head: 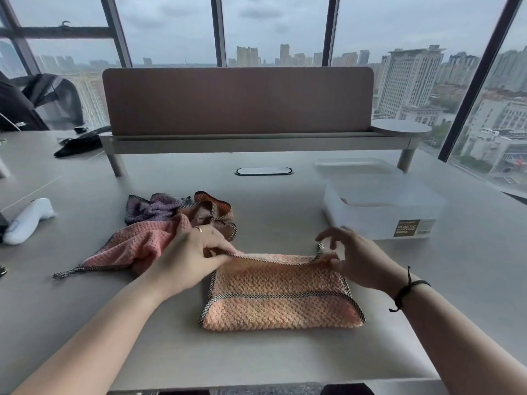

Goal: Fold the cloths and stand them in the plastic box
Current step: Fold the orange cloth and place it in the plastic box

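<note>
— Both hands, what are they doing?
— Left hand point(189, 256) and right hand point(352, 256) each pinch a far corner of the orange cloth point(281, 295), folded on the table point(285, 354).
— And the rest?
— Plastic box point(382, 208) sits far right; unfolded cloths point(171, 223) lie heaped at left.

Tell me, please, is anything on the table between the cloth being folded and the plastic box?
Nothing visible: bare table lies between the orange cloth and the plastic box, which is open, its lid behind it.
</note>
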The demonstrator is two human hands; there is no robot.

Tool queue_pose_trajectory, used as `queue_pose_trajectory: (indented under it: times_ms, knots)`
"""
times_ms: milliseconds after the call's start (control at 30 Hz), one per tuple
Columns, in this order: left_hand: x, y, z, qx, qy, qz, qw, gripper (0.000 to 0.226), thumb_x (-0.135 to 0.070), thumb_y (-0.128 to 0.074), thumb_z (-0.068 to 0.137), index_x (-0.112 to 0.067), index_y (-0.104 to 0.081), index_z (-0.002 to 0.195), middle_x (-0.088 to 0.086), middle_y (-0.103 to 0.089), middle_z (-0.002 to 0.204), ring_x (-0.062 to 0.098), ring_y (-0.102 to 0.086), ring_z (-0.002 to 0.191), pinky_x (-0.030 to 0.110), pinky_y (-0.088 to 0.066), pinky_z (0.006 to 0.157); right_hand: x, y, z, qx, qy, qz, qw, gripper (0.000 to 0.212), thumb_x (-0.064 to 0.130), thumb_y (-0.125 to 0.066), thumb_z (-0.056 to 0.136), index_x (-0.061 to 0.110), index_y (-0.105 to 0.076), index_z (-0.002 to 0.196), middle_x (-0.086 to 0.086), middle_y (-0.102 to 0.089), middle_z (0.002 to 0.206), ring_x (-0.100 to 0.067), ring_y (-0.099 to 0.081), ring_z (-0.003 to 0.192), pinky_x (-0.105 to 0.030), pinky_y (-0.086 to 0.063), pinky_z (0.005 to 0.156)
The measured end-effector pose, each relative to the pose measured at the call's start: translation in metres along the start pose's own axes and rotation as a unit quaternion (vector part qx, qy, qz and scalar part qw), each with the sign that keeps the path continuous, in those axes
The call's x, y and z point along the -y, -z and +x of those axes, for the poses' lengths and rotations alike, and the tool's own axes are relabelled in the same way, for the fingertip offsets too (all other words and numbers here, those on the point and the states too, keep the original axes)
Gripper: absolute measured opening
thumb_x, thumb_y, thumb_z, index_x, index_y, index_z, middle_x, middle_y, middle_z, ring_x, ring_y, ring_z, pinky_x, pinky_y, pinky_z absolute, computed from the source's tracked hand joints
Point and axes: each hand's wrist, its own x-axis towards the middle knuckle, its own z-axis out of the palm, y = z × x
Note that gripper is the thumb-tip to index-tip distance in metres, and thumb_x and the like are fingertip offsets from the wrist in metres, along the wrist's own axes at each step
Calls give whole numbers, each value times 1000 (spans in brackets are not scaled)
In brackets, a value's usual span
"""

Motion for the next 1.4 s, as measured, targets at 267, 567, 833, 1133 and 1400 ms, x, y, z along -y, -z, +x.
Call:
queue_pose_trajectory:
  times_ms: [267, 567, 833, 1133, 1400]
  knots:
    - [1, -2, -24, 58, -42, -3, 997, 27, -9, -84, 75, -30, -80, 91, -12, -67, 91, 1, -65, 75, 7, -46, 64, 11, 8, 0, 44, 99, -154, 982, 11, 29, -64, 78, 38, -60, 83, 20, -48, 136, -10, -63, 103, -28, -52, 79]
    - [-4, 6, -30, 62, -19, -28, 997, 22, -10, -84, 75, -28, -81, 88, -13, -70, 89, 2, -66, 74, 8, -45, 64, 10, 21, -25, -13, 120, -143, 982, 8, 29, -73, 74, 33, -69, 79, 18, -54, 78, -5, -56, 70, -26, -48, 62]
    - [-6, 8, -33, 141, 21, 13, 990, 12, -29, -71, 89, -30, -79, 98, -21, -72, 95, -5, -66, 93, 21, -52, 86, 9, 17, -45, 56, 68, -124, 988, 25, 56, -60, 81, 39, -74, 94, 26, -60, 88, 13, -49, 69, -13, -31, 65]
    - [-32, 12, -32, 184, 42, 89, 978, 33, -54, -80, 72, -43, -72, 102, -19, -67, 77, -7, -57, 86, 8, -41, 70, 35, 6, -28, 117, 40, -259, 958, 68, 76, -29, 86, 42, -36, 145, 26, -31, 153, -14, -28, 139, -37, -26, 111]
    - [-62, -12, -37, 297, 71, -163, 938, 27, -29, -80, 81, -29, -72, 106, -7, -78, 89, 3, -66, 74, 22, -52, 73, 47, -17, 18, -126, 13, -285, 950, 51, 57, -73, 71, 23, -62, 108, 0, -60, 106, -25, -57, 99, -39, -45, 79]
